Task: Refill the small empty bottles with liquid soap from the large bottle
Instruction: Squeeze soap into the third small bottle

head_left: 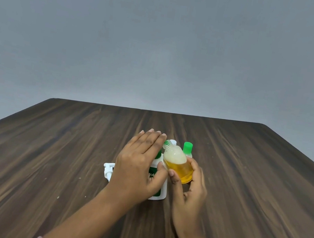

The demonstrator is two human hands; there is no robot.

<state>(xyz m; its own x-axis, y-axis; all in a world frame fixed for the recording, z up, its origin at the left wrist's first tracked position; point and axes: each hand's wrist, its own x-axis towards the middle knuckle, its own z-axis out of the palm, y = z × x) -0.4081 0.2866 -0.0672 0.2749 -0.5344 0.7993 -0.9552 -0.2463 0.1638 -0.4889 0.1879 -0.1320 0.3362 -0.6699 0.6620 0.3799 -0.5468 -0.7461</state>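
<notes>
My right hand (188,187) grips a small clear bottle (177,164) that tilts to the left. It holds yellow soap with white foam above it, and its threaded neck shows. A bit of green sits at its mouth, right by my left fingertips. My left hand (138,165) hovers flat with straight fingers over the large white bottle (158,191), which has a green label and stands on the table. The thumb lies near that bottle's shoulder. Most of the large bottle is hidden by this hand.
A white pump head (108,169) lies on the wooden table (44,152) left of the large bottle. Behind the held bottle stand a small bottle with a green cap (187,147) and something with a white top (173,141). A grey wall rises beyond the table's far edge.
</notes>
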